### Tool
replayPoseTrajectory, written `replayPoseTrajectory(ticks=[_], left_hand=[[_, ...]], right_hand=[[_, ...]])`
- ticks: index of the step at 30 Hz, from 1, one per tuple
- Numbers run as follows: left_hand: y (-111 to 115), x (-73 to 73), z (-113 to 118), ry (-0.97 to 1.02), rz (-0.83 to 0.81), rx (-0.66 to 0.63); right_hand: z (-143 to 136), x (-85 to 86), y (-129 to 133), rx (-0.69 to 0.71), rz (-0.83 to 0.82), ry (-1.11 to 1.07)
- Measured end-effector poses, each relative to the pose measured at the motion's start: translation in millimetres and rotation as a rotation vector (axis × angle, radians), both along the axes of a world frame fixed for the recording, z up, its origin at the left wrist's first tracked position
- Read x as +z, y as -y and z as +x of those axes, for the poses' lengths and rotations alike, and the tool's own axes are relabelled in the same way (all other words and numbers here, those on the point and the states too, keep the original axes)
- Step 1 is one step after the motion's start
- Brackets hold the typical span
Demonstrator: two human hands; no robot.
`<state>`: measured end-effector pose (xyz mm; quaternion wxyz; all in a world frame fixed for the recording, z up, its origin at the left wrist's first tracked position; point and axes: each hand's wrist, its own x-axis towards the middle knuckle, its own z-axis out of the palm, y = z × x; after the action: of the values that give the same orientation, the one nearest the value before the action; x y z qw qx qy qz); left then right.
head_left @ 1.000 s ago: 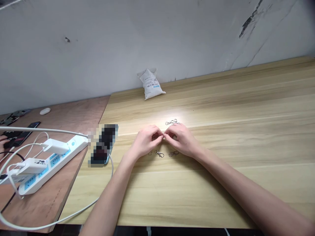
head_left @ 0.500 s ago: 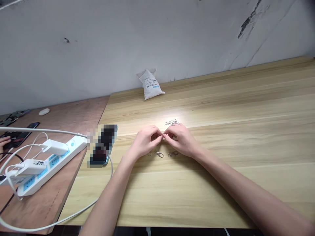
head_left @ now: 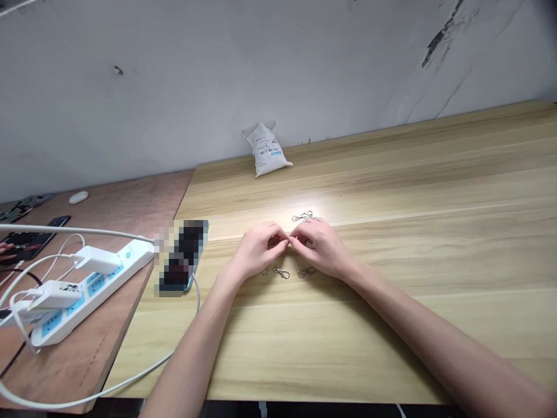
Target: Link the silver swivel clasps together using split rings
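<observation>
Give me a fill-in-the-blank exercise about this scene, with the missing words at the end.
1. The right hand is ____ from the phone than the left hand.
2. The clasps are ____ in colour.
3. The power strip has ____-coloured sockets.
4. Behind the bag rises a grey ____.

Missing words: farther; silver; blue; wall.

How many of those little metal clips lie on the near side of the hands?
2 visible: the left clip, near the left hand, and the right clip, near the right hand. More may be hidden under the hands.
</observation>
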<state>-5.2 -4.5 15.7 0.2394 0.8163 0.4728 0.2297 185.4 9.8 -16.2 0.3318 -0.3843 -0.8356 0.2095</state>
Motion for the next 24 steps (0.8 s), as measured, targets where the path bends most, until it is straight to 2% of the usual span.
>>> replayPoseTrajectory(ticks=[24], left_hand=[[-0.2, -1.3, 2.7, -0.055, 0.043, 0.011]], right_hand=[[0.6, 2.4, -1.0, 0.002, 0.009, 0.048]])
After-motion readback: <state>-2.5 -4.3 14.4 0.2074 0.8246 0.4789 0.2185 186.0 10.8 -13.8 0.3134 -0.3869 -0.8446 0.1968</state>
